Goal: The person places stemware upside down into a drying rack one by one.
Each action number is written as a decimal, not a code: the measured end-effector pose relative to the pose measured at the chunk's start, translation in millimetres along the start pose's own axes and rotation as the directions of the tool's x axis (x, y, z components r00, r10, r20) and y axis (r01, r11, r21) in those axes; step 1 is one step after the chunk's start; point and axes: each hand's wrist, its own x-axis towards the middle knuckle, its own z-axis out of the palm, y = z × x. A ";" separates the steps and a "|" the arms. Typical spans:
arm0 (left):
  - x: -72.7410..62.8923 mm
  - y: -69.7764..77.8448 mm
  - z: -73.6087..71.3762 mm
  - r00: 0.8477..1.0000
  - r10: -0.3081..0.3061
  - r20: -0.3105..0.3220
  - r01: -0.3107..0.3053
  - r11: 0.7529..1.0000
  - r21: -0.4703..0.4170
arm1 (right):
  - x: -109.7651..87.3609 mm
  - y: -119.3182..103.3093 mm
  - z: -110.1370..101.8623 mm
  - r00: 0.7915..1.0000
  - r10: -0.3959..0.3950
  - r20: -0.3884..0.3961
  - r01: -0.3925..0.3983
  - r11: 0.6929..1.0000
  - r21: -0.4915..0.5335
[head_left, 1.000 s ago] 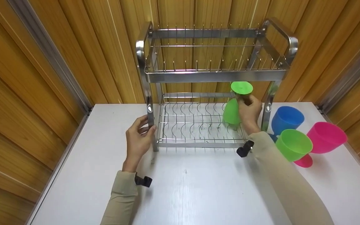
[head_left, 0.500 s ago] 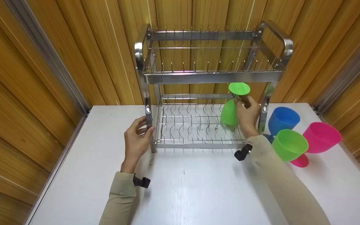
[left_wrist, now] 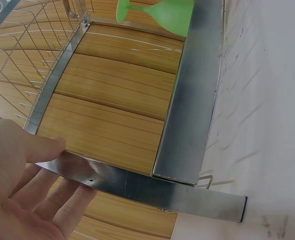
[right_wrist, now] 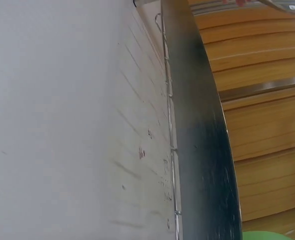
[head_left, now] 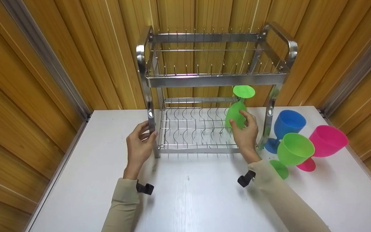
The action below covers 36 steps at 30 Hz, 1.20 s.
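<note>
A two-tier metal dish rack stands on the white table. My left hand holds its left front upright, with the thumb in front and the fingers behind; the left wrist view shows this grip on the flat metal bar. A green plastic goblet sits upside down on the right side of the lower wire shelf, its round foot just under the upper tier. My right hand is in front of its bowl, thumb and forefinger spread apart. In the right wrist view that hand is out of sight.
Right of the rack stand three upright goblets: a blue one, a green one and a pink one. Thin prongs line the upper tier. Wood-panelled walls rise behind and beside the table.
My right hand has let go of the green goblet's stem and drawn down toward me. The goblet stays inverted on the lower shelf. My left hand keeps its hold on the upright.
</note>
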 end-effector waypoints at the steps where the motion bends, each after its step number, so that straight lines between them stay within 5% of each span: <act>1: -0.1 -0.2 0.1 1.000 0.002 0.000 -0.002 1.000 0.002 | -4.5 -0.4 -1.1 1.000 -0.004 0.016 0.005 1.000 -0.003; 17: 1.3 2.4 -2.5 0.999 0.033 -0.009 -0.033 0.999 0.016 | -69.8 -20.1 -73.3 0.980 -0.014 0.196 -0.021 0.984 0.177; 27: -0.9 -0.1 0.8 1.000 0.025 -0.004 -0.025 1.000 0.013 | -105.5 -4.4 -126.6 0.972 0.012 0.233 -0.025 0.998 0.053; 36: -0.6 -2.7 1.3 1.000 0.016 -0.004 -0.016 1.000 -0.005 | -118.3 13.2 -179.5 0.968 0.146 0.202 -0.155 0.987 0.029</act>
